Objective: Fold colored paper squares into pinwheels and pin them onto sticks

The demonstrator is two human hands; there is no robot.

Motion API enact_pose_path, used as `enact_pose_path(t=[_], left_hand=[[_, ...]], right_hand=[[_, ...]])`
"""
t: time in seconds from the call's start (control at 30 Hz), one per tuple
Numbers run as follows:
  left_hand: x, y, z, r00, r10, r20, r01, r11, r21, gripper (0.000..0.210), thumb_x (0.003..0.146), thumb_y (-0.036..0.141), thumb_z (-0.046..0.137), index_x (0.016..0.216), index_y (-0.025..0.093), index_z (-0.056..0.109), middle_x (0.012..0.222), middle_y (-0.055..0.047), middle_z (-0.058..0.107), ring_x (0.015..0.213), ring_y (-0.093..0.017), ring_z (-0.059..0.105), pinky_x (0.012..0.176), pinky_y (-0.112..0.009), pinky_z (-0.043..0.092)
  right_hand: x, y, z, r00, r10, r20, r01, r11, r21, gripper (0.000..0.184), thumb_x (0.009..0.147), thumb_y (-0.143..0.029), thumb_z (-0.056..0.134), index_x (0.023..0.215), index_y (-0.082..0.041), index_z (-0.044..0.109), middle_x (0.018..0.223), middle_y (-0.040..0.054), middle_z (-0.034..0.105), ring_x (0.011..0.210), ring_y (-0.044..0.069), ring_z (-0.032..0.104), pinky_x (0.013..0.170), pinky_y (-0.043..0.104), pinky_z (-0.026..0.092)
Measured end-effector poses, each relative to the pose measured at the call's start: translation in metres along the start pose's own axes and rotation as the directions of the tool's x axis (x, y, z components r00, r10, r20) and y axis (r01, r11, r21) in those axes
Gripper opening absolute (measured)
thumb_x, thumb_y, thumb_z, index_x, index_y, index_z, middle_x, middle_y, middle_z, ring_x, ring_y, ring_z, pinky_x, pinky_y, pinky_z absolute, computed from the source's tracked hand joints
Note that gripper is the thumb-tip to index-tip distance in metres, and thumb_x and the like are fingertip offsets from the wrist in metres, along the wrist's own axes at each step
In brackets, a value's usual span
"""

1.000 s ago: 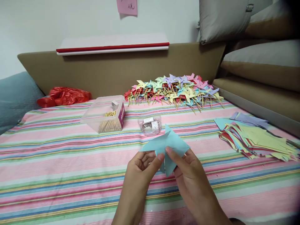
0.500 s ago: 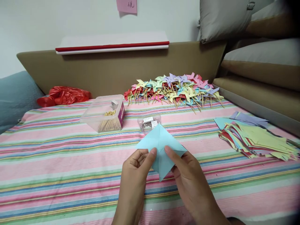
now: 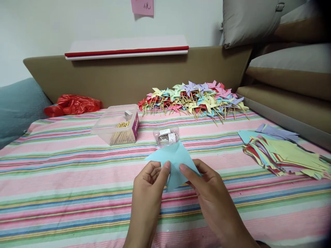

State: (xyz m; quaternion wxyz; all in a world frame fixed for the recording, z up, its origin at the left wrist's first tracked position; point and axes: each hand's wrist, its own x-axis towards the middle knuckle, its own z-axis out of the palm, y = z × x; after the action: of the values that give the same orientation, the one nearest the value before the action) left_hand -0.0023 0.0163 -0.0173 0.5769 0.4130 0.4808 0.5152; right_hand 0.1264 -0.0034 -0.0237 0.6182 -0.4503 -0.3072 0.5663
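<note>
A light blue sheet of paper (image 3: 173, 156), with slits and creases, is held up between my two hands above the striped cloth. My left hand (image 3: 149, 181) pinches its left side, thumb on top and fingers curled beneath. On the other side, my right hand (image 3: 207, 182) grips the paper with its thumb in front and fingers behind. The lower flaps tilt to the left. Just beyond the paper's top corner lies a clear plastic pack of small metal pieces (image 3: 167, 136), with white labels.
A clear plastic box (image 3: 116, 129) of thin wooden sticks stands left of the pack. Finished paper pinwheels (image 3: 196, 98) are heaped at the back. Cut coloured paper (image 3: 287, 153) is stacked at right. A red plastic bag (image 3: 74, 105) lies back left; cushions (image 3: 289, 75) rise at right.
The blue paper has turned and flexed in my hands; its lower tip has swung to the left. Both hands keep their hold. The view has shifted slightly.
</note>
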Motion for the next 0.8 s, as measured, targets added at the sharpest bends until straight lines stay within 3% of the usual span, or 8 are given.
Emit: enact_pose_path(t=[0.13,0.27,0.3,0.37,0.47,0.53,0.67,0.8], left_hand=[[-0.002,0.003,0.000,1.000,0.002,0.004,-0.002,1.000,0.007,0.032,0.081,0.043,0.079,0.073,0.017,0.060,0.067,0.002,0.055,0.062,-0.010,0.045,0.056,-0.020,0.038],[0.000,0.006,-0.001,1.000,0.005,-0.020,-0.006,0.998,-0.055,0.031,0.079,0.040,0.081,0.071,0.017,0.060,0.068,0.002,0.060,0.062,-0.010,0.048,0.056,-0.019,0.040],[0.000,0.006,-0.002,1.000,0.005,-0.031,-0.007,0.997,-0.074,0.031,0.078,0.039,0.082,0.071,0.017,0.060,0.067,0.002,0.061,0.061,-0.009,0.048,0.055,-0.019,0.040],[0.002,0.006,-0.004,0.998,-0.001,-0.058,-0.005,0.995,-0.103,0.031,0.078,0.039,0.083,0.071,0.018,0.061,0.064,0.003,0.059,0.058,-0.008,0.046,0.054,-0.018,0.039],[0.003,0.007,-0.006,0.995,-0.026,-0.095,0.012,0.990,-0.142,0.029,0.077,0.037,0.084,0.072,0.018,0.063,0.059,0.006,0.053,0.054,-0.007,0.042,0.051,-0.016,0.037],[0.003,0.007,-0.006,0.994,-0.039,-0.106,0.021,0.986,-0.165,0.028,0.076,0.036,0.084,0.072,0.018,0.064,0.056,0.007,0.047,0.051,-0.006,0.039,0.049,-0.016,0.035],[0.003,0.007,-0.004,0.994,-0.049,-0.094,0.031,0.982,-0.186,0.029,0.075,0.035,0.085,0.070,0.017,0.063,0.056,0.008,0.047,0.052,-0.006,0.039,0.050,-0.016,0.035],[0.002,0.006,-0.004,0.996,-0.056,-0.074,0.042,0.982,-0.183,0.031,0.076,0.035,0.084,0.070,0.017,0.060,0.059,0.006,0.054,0.054,-0.006,0.042,0.053,-0.016,0.038]], right_hand=[[-0.002,-0.003,0.002,1.000,-0.025,0.009,0.025,0.998,-0.060,0.027,0.079,-0.046,0.079,0.087,-0.022,0.072,0.081,0.0009,0.068,0.078,0.017,0.058,0.072,0.030,0.049],[-0.004,-0.006,-0.005,0.975,-0.221,0.012,0.217,0.947,-0.238,0.046,0.088,-0.042,0.072,0.129,-0.032,0.054,0.113,0.0049,0.069,0.097,0.023,0.066,0.084,0.038,0.055],[-0.004,-0.007,-0.009,0.944,-0.325,0.064,0.326,0.878,-0.350,0.051,0.089,-0.036,0.070,0.135,-0.035,0.047,0.124,0.0061,0.065,0.107,0.024,0.065,0.091,0.041,0.054],[-0.002,-0.006,-0.018,0.823,-0.500,0.269,0.555,0.609,-0.566,0.056,0.090,-0.022,0.067,0.139,-0.039,0.045,0.145,0.0073,0.049,0.129,0.027,0.054,0.104,0.046,0.049],[0.003,-0.002,-0.028,0.639,-0.536,0.552,0.723,0.173,-0.669,0.052,0.089,-0.009,0.063,0.131,-0.037,0.055,0.161,0.0056,0.022,0.148,0.033,0.032,0.114,0.053,0.040],[0.004,0.000,-0.029,0.584,-0.537,0.609,0.741,0.045,-0.670,0.046,0.089,-0.006,0.062,0.125,-0.034,0.061,0.162,0.0056,0.016,0.150,0.034,0.026,0.115,0.055,0.038],[0.002,-0.001,-0.025,0.520,-0.586,0.621,0.755,-0.025,-0.656,0.027,0.090,-0.010,0.067,0.104,-0.032,0.070,0.158,0.0037,0.025,0.145,0.032,0.033,0.113,0.053,0.038],[-0.001,-0.006,-0.021,0.558,-0.620,0.551,0.748,0.088,-0.658,0.015,0.091,-0.017,0.068,0.094,-0.031,0.073,0.152,0.0037,0.039,0.138,0.032,0.041,0.109,0.052,0.040]])
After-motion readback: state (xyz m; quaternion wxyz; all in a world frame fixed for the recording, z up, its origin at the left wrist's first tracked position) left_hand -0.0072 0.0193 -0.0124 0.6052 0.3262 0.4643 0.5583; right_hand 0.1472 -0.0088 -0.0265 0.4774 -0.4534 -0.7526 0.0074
